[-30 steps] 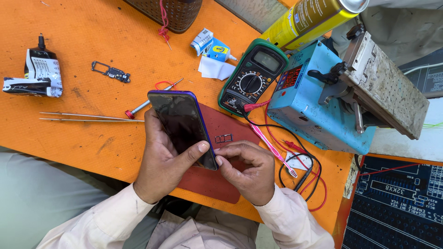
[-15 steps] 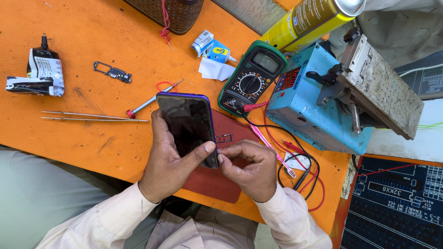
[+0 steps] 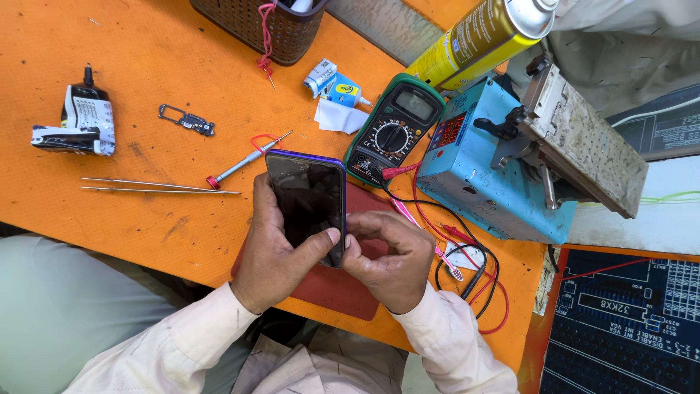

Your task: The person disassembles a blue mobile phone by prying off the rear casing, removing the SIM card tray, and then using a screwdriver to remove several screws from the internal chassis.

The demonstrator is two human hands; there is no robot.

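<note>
L hand (image 3: 273, 252) fingers clamped on phone (image 3: 306, 204); R hand (image 3: 394, 255) fingers pinch its lower edge.

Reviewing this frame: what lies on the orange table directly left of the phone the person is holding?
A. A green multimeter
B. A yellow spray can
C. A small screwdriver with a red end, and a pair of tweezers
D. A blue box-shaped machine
C: left of the phone, held in the left hand and right hand, lie the screwdriver and the tweezers on the table.
</note>
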